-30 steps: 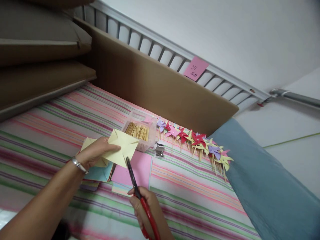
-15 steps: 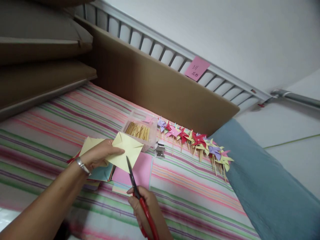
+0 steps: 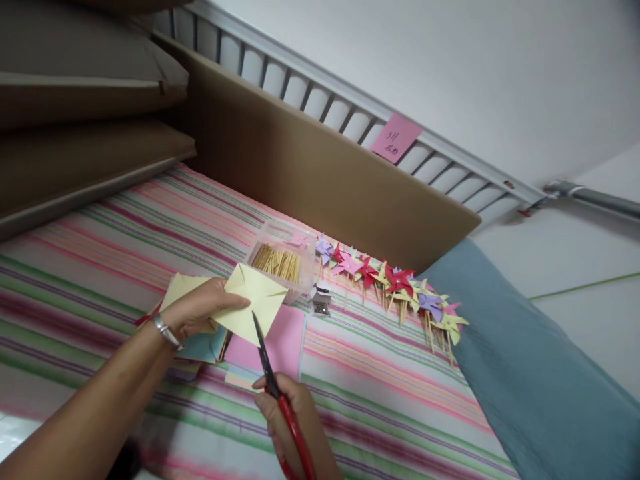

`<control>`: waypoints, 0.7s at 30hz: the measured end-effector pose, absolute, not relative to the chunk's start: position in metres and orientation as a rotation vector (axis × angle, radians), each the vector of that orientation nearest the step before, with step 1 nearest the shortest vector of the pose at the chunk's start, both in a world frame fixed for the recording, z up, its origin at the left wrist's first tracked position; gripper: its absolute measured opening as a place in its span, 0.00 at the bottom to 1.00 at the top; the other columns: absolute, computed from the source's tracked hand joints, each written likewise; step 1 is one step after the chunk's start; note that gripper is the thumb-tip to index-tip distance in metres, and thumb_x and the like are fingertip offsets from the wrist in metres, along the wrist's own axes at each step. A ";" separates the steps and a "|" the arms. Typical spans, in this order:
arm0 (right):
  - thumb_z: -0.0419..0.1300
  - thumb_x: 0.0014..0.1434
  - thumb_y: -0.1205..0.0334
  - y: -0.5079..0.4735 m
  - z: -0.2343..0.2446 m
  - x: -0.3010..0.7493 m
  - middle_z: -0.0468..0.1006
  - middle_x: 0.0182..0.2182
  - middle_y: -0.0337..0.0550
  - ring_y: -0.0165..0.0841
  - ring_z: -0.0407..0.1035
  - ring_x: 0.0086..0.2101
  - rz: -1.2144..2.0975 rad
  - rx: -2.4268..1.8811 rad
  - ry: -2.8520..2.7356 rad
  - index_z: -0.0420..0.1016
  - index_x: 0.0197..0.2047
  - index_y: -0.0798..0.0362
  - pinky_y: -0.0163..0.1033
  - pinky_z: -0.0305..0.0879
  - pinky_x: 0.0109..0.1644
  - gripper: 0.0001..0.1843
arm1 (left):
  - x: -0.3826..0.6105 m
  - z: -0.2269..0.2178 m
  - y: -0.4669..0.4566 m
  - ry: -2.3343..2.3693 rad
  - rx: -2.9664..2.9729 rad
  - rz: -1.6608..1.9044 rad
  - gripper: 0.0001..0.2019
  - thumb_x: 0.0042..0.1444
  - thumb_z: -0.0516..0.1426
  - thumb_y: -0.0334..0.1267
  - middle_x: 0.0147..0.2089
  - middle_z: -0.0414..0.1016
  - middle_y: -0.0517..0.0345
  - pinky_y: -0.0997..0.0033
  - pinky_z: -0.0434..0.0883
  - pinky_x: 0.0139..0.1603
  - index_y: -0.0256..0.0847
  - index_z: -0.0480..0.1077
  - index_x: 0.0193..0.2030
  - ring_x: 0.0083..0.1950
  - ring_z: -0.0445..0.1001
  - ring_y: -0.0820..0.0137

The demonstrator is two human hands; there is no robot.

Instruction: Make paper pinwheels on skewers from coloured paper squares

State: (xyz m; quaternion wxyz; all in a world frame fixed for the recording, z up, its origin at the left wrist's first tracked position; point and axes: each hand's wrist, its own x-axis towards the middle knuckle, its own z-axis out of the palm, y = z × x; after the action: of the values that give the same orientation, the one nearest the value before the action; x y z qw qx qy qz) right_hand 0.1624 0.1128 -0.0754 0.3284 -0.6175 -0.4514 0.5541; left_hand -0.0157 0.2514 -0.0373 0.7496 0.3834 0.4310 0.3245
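Note:
My left hand [image 3: 200, 308] pinches a creased yellow paper square [image 3: 257, 300] and holds it up over the striped cloth. My right hand [image 3: 295, 417] grips red-handled scissors [image 3: 280, 400], whose blade tips touch the square's lower edge. Under the yellow square lie a pink sheet [image 3: 283, 340] and other coloured sheets [image 3: 203, 347]. Just behind the square stands a clear plastic box of wooden sticks [image 3: 280, 261].
A row of small paper pinwheels on sticks [image 3: 395, 287] lies along the cloth to the right of the box, beside a small metal clip [image 3: 320, 300]. A cardboard panel [image 3: 320, 173] stands behind, folded cardboard at the left, blue fabric [image 3: 525, 380] at the right.
The yellow square shifted slightly right and down toward the scissors. Both hands otherwise stay nearly in place.

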 end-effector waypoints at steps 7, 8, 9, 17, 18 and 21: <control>0.60 0.51 0.53 0.116 -0.075 0.160 0.60 0.19 0.32 0.22 0.51 0.17 1.426 -1.667 -1.187 0.72 0.37 0.56 0.28 0.47 0.17 0.15 | -0.016 -0.042 0.253 0.953 0.849 0.713 0.09 0.36 0.64 0.33 0.24 0.77 0.54 0.75 0.62 0.22 0.34 0.76 0.28 0.22 0.71 0.69; 0.60 0.51 0.55 0.116 -0.075 0.160 0.60 0.20 0.32 0.22 0.52 0.17 1.414 -1.678 -1.214 0.72 0.37 0.56 0.28 0.48 0.18 0.14 | -0.016 -0.043 0.254 0.961 0.850 0.716 0.09 0.36 0.64 0.33 0.23 0.77 0.54 0.75 0.62 0.21 0.34 0.76 0.27 0.22 0.71 0.69; 0.59 0.52 0.55 0.117 -0.075 0.161 0.61 0.20 0.33 0.22 0.52 0.17 1.402 -1.686 -1.256 0.72 0.38 0.55 0.28 0.48 0.18 0.13 | -0.017 -0.043 0.254 0.972 0.852 0.723 0.08 0.36 0.64 0.33 0.23 0.77 0.54 0.75 0.62 0.21 0.34 0.75 0.27 0.21 0.71 0.68; 0.56 0.52 0.67 0.114 -0.066 0.188 0.64 0.20 0.32 0.26 0.60 0.19 1.315 -1.698 -1.444 0.70 0.45 0.52 0.30 0.58 0.23 0.15 | -0.029 -0.046 0.259 0.993 0.803 0.800 0.10 0.37 0.64 0.35 0.27 0.79 0.50 0.71 0.68 0.26 0.34 0.75 0.29 0.26 0.74 0.64; 0.56 0.52 0.67 0.115 -0.066 0.193 0.66 0.22 0.33 0.27 0.63 0.21 1.288 -1.659 -1.417 0.68 0.46 0.52 0.31 0.60 0.25 0.16 | -0.029 -0.046 0.259 0.996 0.808 0.790 0.10 0.37 0.64 0.35 0.26 0.79 0.50 0.71 0.67 0.26 0.34 0.75 0.28 0.25 0.74 0.64; 0.57 0.54 0.63 0.119 -0.071 0.205 0.73 0.31 0.42 0.33 0.68 0.31 1.172 -1.495 -1.370 0.64 0.49 0.52 0.36 0.64 0.33 0.19 | -0.022 -0.044 0.255 0.983 0.852 0.723 0.10 0.36 0.64 0.35 0.26 0.79 0.50 0.72 0.67 0.26 0.34 0.75 0.28 0.26 0.74 0.64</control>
State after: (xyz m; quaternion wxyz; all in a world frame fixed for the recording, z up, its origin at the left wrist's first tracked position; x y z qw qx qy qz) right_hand 0.2047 0.1191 -0.0713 0.3892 -0.5879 -0.5388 0.4610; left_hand -0.0218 0.2554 -0.0445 0.7356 0.3878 0.4476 0.3290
